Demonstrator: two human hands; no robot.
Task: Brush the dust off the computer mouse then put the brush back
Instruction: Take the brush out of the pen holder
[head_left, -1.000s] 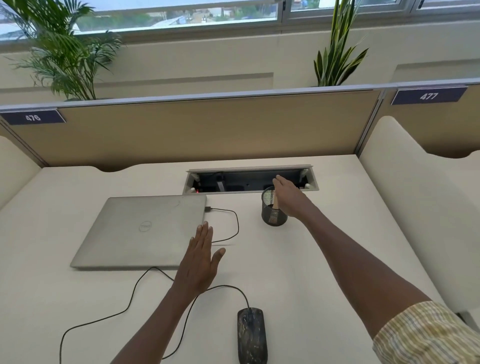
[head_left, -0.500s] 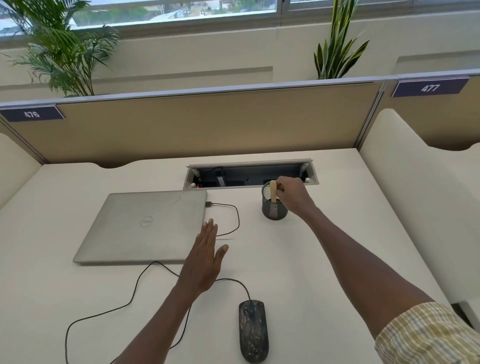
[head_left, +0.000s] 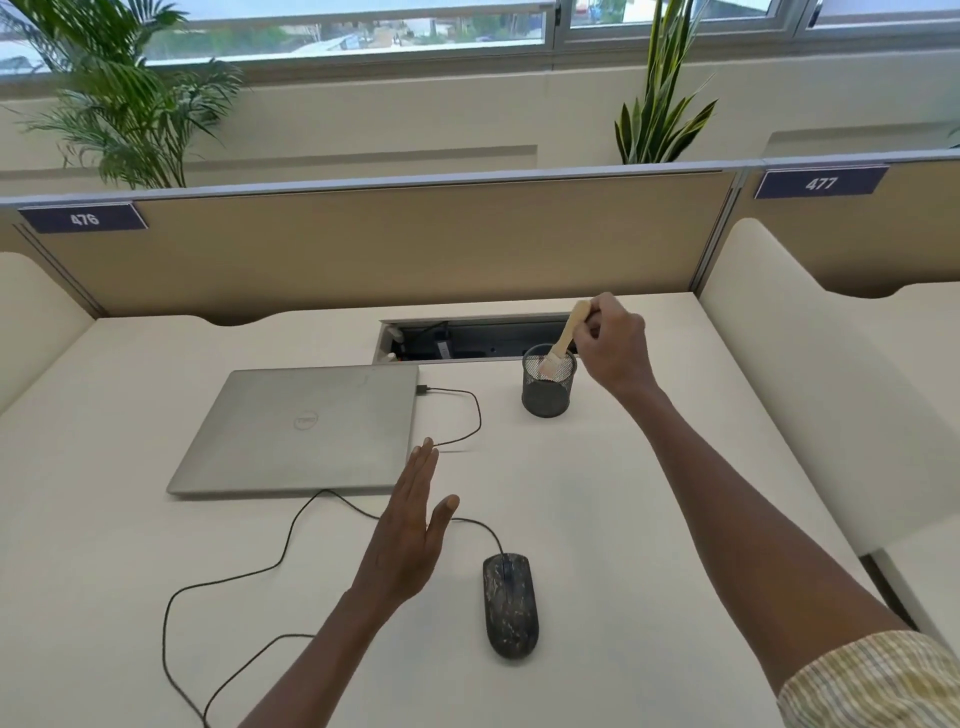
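Observation:
A dark, dust-speckled computer mouse (head_left: 510, 604) lies on the cream desk near the front, its black cable (head_left: 291, 545) looping left. My right hand (head_left: 613, 345) grips the wooden handle of a small brush (head_left: 565, 335), tilted, with its pale bristles still inside the rim of a black mesh cup (head_left: 548, 383). My left hand (head_left: 410, 530) hovers flat with fingers extended, just left of the mouse and above the cable, holding nothing.
A closed silver laptop (head_left: 306, 428) lies left of the cup, with a cable plugged into its right side. Behind the cup is an open cable tray (head_left: 467, 339) in the desk. A tan partition (head_left: 415, 244) closes the back; a padded divider (head_left: 810, 395) stands at the right.
My right hand closed on the brush handle in the cup and has lifted it up and to the right, so most of the brush is now above the rim. My left hand barely moved.

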